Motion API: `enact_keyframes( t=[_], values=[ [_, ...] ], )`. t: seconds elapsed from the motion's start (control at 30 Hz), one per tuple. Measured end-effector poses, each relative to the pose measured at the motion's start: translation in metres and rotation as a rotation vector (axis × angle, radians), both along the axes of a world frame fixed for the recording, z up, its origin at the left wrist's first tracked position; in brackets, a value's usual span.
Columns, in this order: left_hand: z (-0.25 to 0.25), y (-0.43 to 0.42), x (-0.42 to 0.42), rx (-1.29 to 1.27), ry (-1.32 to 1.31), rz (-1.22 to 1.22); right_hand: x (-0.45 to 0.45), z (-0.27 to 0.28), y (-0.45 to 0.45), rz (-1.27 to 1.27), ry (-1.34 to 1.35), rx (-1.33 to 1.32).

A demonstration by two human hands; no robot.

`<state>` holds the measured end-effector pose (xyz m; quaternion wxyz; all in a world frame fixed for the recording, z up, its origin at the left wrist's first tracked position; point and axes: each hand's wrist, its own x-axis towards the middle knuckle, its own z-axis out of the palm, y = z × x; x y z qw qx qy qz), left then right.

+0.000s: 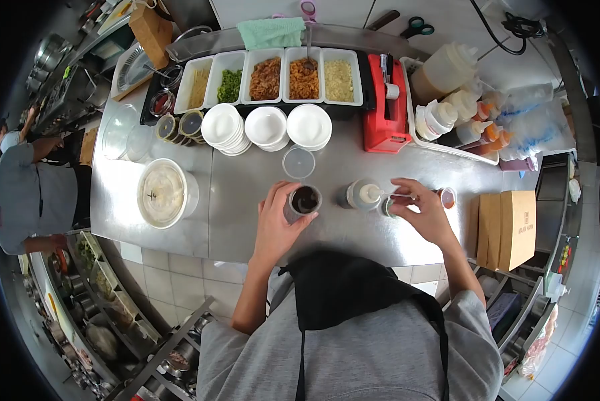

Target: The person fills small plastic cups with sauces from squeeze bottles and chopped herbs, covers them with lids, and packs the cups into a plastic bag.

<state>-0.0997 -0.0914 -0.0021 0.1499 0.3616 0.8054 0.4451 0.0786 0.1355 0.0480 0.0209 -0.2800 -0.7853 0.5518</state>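
My left hand [280, 212] is wrapped round a small clear cup of dark sauce [306, 199], thumb and fingers on its sides. A clear round lid [298, 163] lies flat just beyond the cup. To the right stands a squeeze bottle [361, 194] with a white top. My right hand [417, 210] is beside it, thumb and fingers closing on a thin white piece [401, 195] at the bottle's top; whether it is the nozzle or a cap I cannot tell. Partly behind those fingers is a small green-rimmed container [388, 208]. A small cup of reddish sauce [447, 197] sits right of the hand.
Stacked white bowls [309, 125] stand before white trays of chopped food [266, 79]. A red dispenser [385, 110] and a bin of squeeze bottles [417, 73] are at back right. A lidded tub [163, 194] stands left, cardboard boxes [513, 229] right. Another person [36, 187] works far left.
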Motion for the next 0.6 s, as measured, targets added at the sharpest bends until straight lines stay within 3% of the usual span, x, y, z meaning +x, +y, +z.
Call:
enact_keyframes(
  t=[0.17, 0.6],
  values=[
    [0.0, 0.004, 0.002, 0.018, 0.005, -0.025, -0.001, 0.024, -0.011, -0.157, 0.091, -0.001],
    [0.001, 0.006, 0.006, -0.004, -0.026, -0.081, -0.028, 0.014, -0.032, 0.02, 0.39, 0.522]
  ],
)
